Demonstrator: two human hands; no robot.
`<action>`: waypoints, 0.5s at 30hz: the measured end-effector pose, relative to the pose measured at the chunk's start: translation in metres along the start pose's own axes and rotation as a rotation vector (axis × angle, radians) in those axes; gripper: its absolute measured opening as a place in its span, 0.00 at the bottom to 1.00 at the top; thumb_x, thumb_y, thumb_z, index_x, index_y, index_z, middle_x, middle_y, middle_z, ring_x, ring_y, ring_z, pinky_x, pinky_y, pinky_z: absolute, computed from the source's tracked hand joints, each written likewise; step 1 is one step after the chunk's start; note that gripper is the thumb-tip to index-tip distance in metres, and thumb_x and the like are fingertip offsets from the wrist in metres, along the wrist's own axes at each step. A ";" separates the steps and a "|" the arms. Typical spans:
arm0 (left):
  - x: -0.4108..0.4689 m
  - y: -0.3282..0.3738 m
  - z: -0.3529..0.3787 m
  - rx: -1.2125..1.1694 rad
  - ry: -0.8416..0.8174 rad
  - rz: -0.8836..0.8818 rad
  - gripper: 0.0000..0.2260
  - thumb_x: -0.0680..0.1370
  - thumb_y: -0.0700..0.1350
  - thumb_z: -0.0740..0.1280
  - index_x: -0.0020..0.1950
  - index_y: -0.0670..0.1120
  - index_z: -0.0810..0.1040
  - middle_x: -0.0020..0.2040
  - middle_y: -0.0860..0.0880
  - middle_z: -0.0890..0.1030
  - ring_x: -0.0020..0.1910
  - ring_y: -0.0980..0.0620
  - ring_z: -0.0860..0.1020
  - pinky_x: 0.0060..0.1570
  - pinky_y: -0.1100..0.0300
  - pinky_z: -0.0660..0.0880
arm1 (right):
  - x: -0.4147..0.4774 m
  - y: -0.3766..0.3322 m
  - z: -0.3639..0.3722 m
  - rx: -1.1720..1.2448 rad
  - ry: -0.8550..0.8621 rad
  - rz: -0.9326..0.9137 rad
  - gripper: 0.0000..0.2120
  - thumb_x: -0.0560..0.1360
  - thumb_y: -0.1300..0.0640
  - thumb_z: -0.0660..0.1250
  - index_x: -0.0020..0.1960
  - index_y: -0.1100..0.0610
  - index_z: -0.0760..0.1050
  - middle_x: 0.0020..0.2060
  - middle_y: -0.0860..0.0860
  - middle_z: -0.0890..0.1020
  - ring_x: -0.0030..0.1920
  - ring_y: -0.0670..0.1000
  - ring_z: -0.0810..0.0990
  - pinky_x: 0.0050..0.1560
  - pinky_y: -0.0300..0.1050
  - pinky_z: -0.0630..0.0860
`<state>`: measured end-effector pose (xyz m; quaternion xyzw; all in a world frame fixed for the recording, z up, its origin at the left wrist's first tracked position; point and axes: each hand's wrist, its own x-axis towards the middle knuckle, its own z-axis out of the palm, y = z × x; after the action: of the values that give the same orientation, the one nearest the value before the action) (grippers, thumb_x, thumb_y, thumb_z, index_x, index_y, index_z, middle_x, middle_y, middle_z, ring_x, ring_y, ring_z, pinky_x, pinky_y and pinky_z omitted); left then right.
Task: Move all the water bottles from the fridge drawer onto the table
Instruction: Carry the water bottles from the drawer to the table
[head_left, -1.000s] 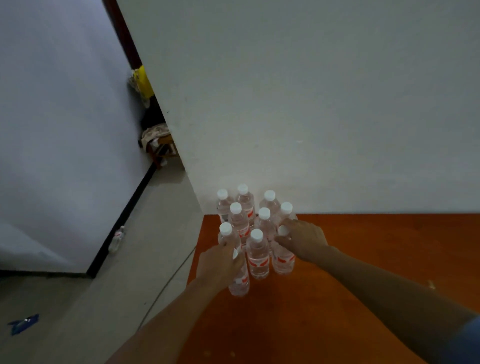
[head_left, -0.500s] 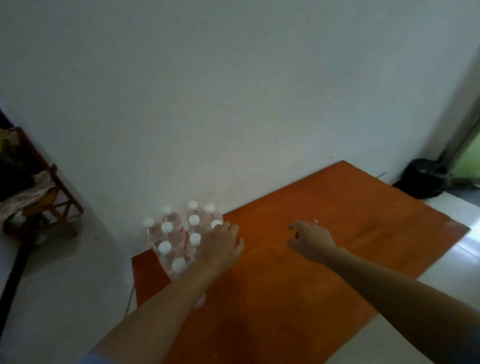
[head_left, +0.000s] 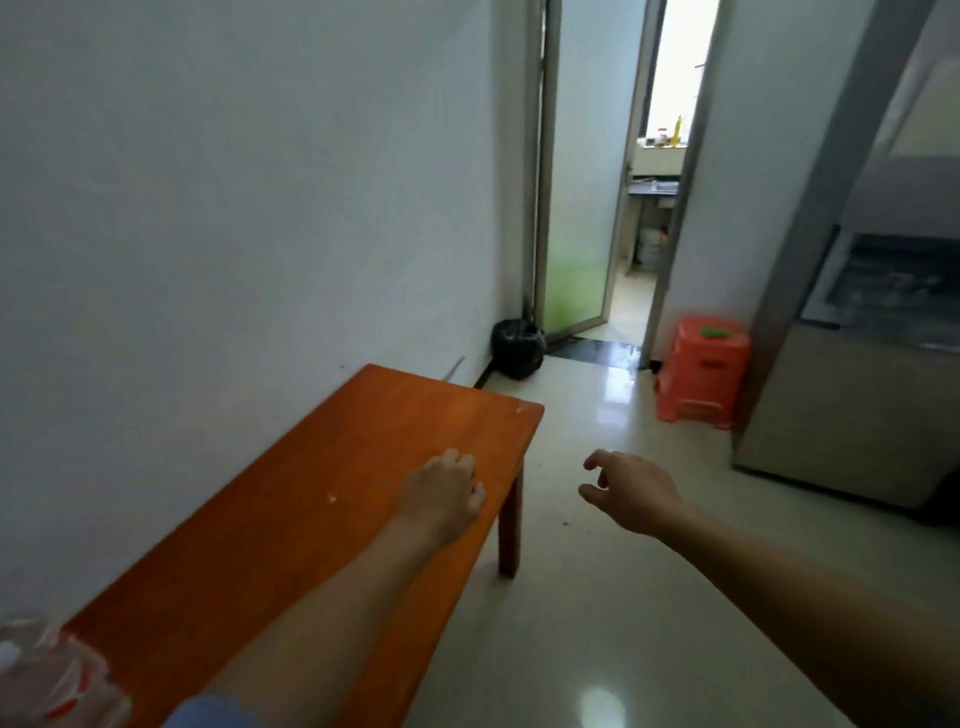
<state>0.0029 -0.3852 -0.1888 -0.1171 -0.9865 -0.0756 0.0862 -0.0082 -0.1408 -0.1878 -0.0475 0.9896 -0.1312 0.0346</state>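
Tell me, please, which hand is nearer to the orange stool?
Right. The right hand hangs over the floor, on the side of the orange stool; the left hand is over the table, farther away.

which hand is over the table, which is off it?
The left hand is over the orange table, near its far end. The right hand hangs past the table's edge, over the floor. Both are empty.

Stool (head_left: 702, 371) between table (head_left: 322, 499) and fridge (head_left: 852, 415)
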 end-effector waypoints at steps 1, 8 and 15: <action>0.017 0.028 0.007 -0.020 0.002 0.027 0.08 0.79 0.52 0.60 0.50 0.49 0.74 0.47 0.50 0.75 0.43 0.51 0.76 0.43 0.57 0.76 | -0.001 0.031 -0.009 0.000 0.012 0.031 0.21 0.76 0.43 0.64 0.66 0.49 0.71 0.55 0.49 0.80 0.51 0.51 0.79 0.43 0.44 0.72; 0.099 0.194 0.066 -0.136 -0.030 0.186 0.11 0.79 0.54 0.61 0.51 0.48 0.76 0.46 0.50 0.77 0.41 0.52 0.77 0.44 0.54 0.80 | -0.010 0.216 -0.058 0.048 0.076 0.270 0.20 0.74 0.43 0.66 0.64 0.49 0.74 0.50 0.48 0.82 0.49 0.50 0.80 0.44 0.44 0.74; 0.197 0.277 0.099 -0.096 -0.053 0.332 0.11 0.78 0.54 0.60 0.50 0.48 0.75 0.46 0.50 0.77 0.41 0.50 0.76 0.44 0.52 0.78 | 0.020 0.314 -0.072 0.066 0.117 0.400 0.19 0.75 0.43 0.66 0.62 0.49 0.73 0.46 0.47 0.81 0.43 0.46 0.79 0.45 0.47 0.79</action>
<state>-0.1331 -0.0588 -0.2128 -0.2842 -0.9508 -0.1044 0.0657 -0.0610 0.1777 -0.2019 0.1590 0.9748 -0.1567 0.0039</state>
